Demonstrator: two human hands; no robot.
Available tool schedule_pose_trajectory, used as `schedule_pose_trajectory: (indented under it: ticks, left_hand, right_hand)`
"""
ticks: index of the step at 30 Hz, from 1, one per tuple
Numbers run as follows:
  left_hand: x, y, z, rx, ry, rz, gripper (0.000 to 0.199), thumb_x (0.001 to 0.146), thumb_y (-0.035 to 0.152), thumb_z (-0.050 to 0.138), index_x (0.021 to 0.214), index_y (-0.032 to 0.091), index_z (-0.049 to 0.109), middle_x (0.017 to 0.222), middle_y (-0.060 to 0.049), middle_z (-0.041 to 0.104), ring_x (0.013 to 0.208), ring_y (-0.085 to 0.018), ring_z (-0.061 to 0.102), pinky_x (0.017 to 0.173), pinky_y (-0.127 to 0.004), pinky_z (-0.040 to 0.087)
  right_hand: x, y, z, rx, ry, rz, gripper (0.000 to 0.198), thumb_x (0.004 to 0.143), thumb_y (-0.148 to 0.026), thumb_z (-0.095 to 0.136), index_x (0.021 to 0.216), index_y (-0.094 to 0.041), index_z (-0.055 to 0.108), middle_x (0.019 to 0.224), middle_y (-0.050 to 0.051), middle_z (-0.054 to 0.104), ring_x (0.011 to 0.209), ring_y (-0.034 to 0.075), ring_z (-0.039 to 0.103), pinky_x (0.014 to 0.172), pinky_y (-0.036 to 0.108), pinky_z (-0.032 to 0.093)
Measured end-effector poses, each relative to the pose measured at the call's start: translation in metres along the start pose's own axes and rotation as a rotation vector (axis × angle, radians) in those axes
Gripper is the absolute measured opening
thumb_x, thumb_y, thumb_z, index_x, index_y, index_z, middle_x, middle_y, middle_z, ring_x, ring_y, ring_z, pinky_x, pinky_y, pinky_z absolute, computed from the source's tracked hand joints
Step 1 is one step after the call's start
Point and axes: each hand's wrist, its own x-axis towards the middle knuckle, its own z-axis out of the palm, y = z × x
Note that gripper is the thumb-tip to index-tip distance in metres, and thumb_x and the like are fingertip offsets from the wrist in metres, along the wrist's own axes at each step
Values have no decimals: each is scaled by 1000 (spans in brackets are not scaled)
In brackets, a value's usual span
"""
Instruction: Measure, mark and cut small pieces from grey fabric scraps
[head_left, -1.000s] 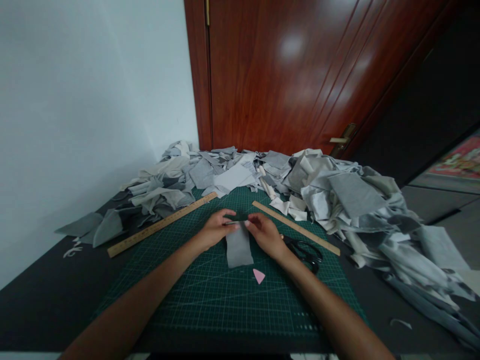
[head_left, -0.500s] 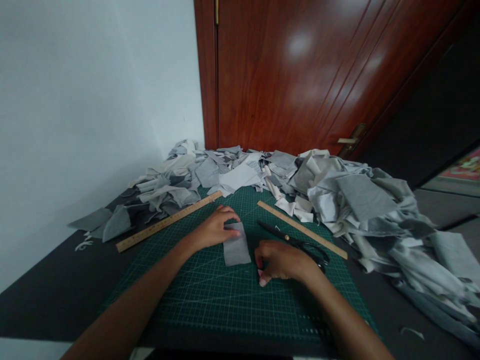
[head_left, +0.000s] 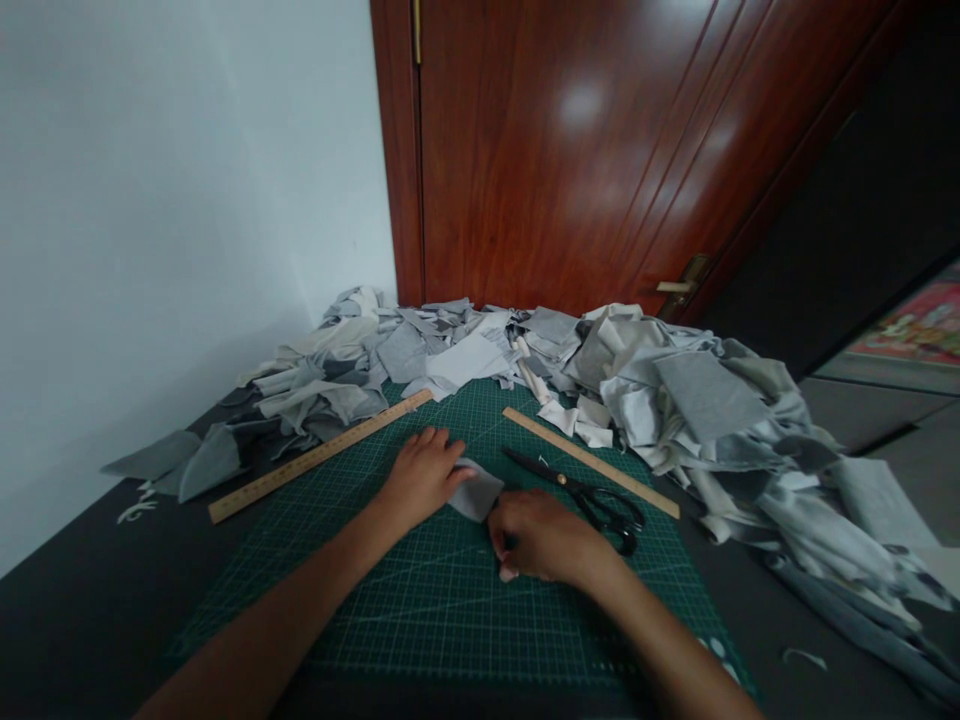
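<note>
A small grey fabric piece (head_left: pixel 477 492) is on the green cutting mat (head_left: pixel 420 610), turned at an angle and slightly bent. My left hand (head_left: pixel 426 470) grips its left side, thumb over the cloth and the other fingers beyond it. Beside its lower right corner, my right hand (head_left: pixel 544 535) is closed in a pinch, with the fingers curled. What sits in that pinch is hidden; I see only a pinkish bit that may be a fingertip. Black-handled scissors (head_left: pixel 592 495) rest on the mat just beyond my right hand, blades toward the upper left.
Two wooden rulers lie slanted, one on the left (head_left: pixel 322 455) and one on the right (head_left: pixel 592 460). Piles of grey and white fabric scraps (head_left: pixel 645 370) line the table's back and right, against a wall and a brown door (head_left: pixel 540 150). White thread bits (head_left: pixel 137 505) lie at far left.
The grey fabric piece has turned from lying flat and upright to a slanted, bent position. My left hand has shifted left and slightly down with it. My right hand stays pinched, closer to the fabric.
</note>
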Motion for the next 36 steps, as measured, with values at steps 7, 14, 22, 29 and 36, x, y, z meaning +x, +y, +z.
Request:
schedule_pose_trajectory:
  ticks: [7,14,22,29,36]
  left_hand:
    - [0,-6,5,-63,131,18,40,94,32,66,131,19,61,141,-16,52,129,-35,46,104,-50,44]
    - [-16,19,17,-158,-164,169,65,103,55,43,153,14,42,162,-17,38,152,-35,29,122,-55,25]
    - [-32,51,22,-141,-226,132,101,92,83,34,158,7,32,165,-24,26,155,-36,21,125,-54,18]
    - [-37,66,18,-118,-71,121,112,84,89,38,156,3,35,165,-26,24,156,-41,15,123,-59,22]
    - [-67,101,20,-156,-182,138,119,79,94,38,156,3,34,164,-28,24,155,-46,13,123,-64,17]
  right_hand:
    - [8,17,1,287,-77,-115,12,75,-13,81,78,-22,72,74,-5,67,73,15,62,64,23,39]
    - [16,113,-32,356,537,124,18,94,-28,52,90,-18,67,77,3,70,72,19,64,68,30,48]
    - [12,182,-28,84,773,300,19,92,-23,53,93,-19,72,88,7,74,82,23,68,76,32,50]
    - [8,151,-33,-194,651,364,15,91,-29,66,93,-19,77,103,13,72,104,29,64,91,38,43]
    - [6,130,-30,-296,534,502,20,90,-34,70,94,-15,77,112,20,68,115,37,58,94,44,39]
